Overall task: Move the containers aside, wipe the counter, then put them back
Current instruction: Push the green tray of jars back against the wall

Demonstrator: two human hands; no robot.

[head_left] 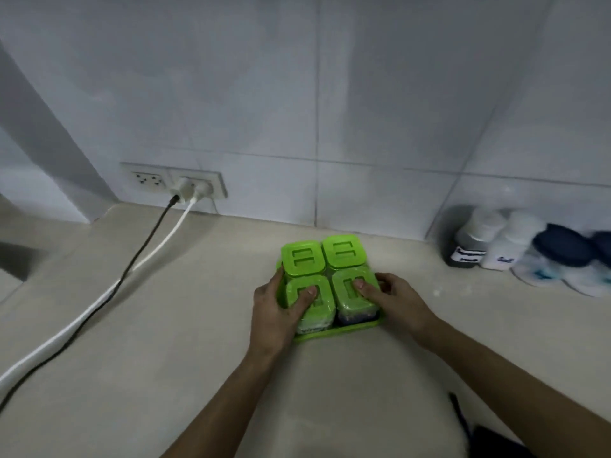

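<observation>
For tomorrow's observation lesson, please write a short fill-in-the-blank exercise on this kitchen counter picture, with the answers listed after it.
1. The tray holds ____ green-lidded containers.
2. The left hand and right hand grip the tray from both sides, thumbs pressing on the ____ two lids.
3. A black cable and a ____ cable run from the wall socket.
4. The labelled bottles stand against the wall to the tray's ____.

Answers: four; nearer; white; right
</observation>
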